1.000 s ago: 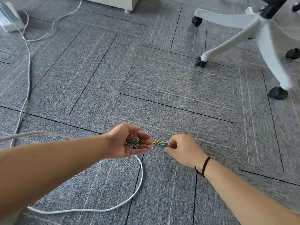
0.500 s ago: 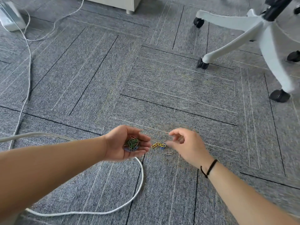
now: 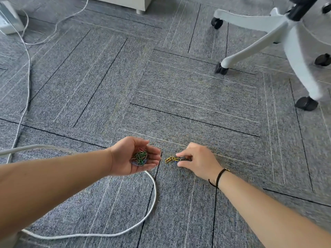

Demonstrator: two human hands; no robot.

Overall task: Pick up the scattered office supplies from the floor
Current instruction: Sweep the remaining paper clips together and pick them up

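Observation:
My left hand (image 3: 133,156) is cupped palm-up just above the grey carpet and holds a heap of coloured paper clips (image 3: 141,156), mostly green. Right of it, two yellow paper clips (image 3: 172,159) lie on the carpet. My right hand (image 3: 198,161) is down beside them, with thumb and forefinger pinched around a dark paper clip (image 3: 183,158) on the floor. A black cord bracelet sits on my right wrist.
A white cable (image 3: 152,192) loops over the carpet under my left forearm, and a thinner cord (image 3: 27,74) runs up the left side. A white office chair base (image 3: 286,38) with black castors stands at the upper right. A white cabinet foot (image 3: 140,10) is at the top.
My right hand lifted off the clips half a second ago and has come back down, pinching at a clip beside the yellow ones. My left hand has stayed cupped in place.

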